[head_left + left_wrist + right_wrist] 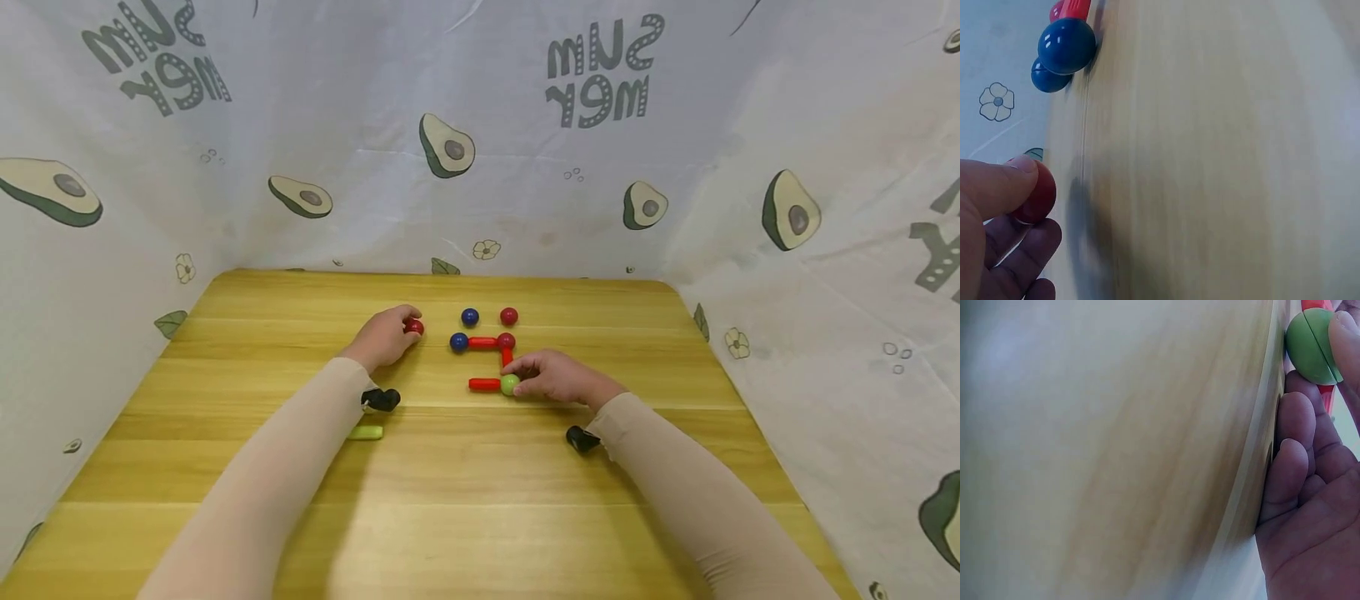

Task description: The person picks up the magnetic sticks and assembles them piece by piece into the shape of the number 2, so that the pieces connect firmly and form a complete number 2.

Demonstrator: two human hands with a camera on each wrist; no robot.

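Between thumb and fingers, my left hand (381, 340) pinches a red ball (1041, 197), left of the joined pieces. My right hand (561, 377) holds a green ball (510, 384) with thumb and fingertips; a seam shows around this ball (1310, 347) in the right wrist view. From the green ball, one red rod (483, 384) points left and another red rod (507, 357) runs back to a red corner ball (506, 342). A third red rod (482, 342) links that corner to a blue ball (459, 342). The right fingers partly cover the middle rod.
Behind the joined pieces sit a separate blue ball (470, 317) and a separate red ball (509, 316). A yellow-green rod (367, 432) lies by the left forearm, partly hidden by it. A printed cloth (360, 108) hangs around the wooden table (465, 517).
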